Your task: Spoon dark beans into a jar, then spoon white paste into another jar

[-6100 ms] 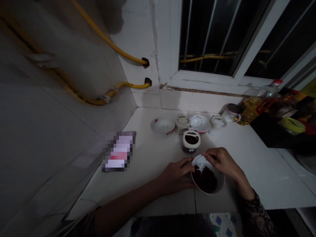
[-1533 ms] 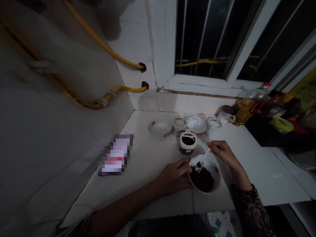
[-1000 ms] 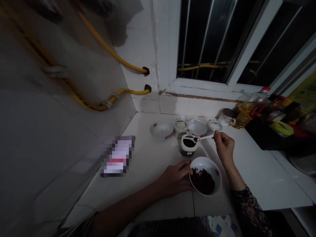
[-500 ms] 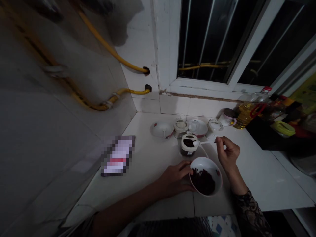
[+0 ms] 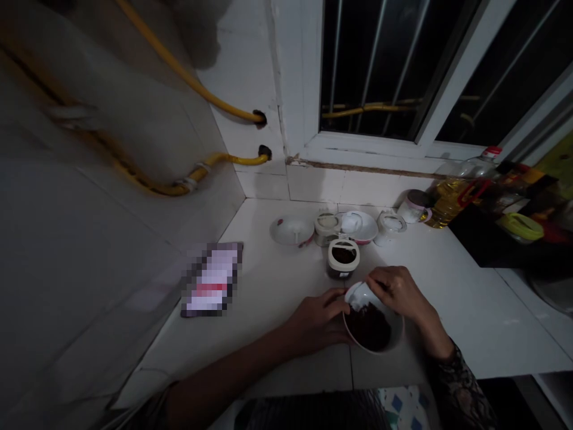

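Observation:
My left hand (image 5: pixel 319 318) grips the left rim of a white bowl (image 5: pixel 397 335), tilted toward me. Dark reddish-brown crumbly stuff (image 5: pixel 370 328) lies in it. Pinched in the fingers of my right hand (image 5: pixel 396 291) is a small white spoon (image 5: pixel 358 297), whose end is down inside the bowl near the far rim; white on white, its outline is hard to make out. Just beyond the bowl stands a small seasoning jar (image 5: pixel 343 257) with dark contents, its lid flipped up.
Behind the jar are two shallow dishes (image 5: pixel 286 234) (image 5: pixel 369 228) and two more seasoning jars (image 5: pixel 326 226) (image 5: pixel 391 226). A mug (image 5: pixel 412 209), an oil bottle (image 5: pixel 447 197) and a black box (image 5: pixel 478 239) stand to the right. A blurred-out phone (image 5: pixel 212 280) lies left.
My right hand has moved down and left, bringing the spoon from above the dark jar into the bowl. The left hand keeps hold of the bowl. The view has shifted slightly.

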{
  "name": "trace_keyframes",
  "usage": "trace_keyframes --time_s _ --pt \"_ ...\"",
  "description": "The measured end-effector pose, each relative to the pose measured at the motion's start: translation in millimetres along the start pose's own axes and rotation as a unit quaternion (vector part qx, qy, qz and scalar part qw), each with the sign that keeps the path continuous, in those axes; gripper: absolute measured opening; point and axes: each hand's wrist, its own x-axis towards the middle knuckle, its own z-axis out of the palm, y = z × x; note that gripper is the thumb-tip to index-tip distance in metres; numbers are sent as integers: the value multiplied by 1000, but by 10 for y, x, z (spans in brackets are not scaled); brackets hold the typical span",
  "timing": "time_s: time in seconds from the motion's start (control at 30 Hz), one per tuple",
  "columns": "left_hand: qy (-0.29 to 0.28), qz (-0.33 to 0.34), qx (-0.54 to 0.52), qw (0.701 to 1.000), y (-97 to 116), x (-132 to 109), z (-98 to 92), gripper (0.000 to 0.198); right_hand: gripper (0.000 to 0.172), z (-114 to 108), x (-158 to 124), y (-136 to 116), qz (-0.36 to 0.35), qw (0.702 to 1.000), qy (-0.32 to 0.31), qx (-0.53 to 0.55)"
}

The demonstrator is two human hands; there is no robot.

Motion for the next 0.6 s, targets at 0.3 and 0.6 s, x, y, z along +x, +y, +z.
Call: trace_keyframes --time_s 0.3,0.6 --pt "-3 -6 3 1000 1 -5 8 42 45 43 0 81 165 962 -57 208" --pt "-17 -20 -5 1000 13 6 -13 42 54 14 51 237 253 917 -31 306"
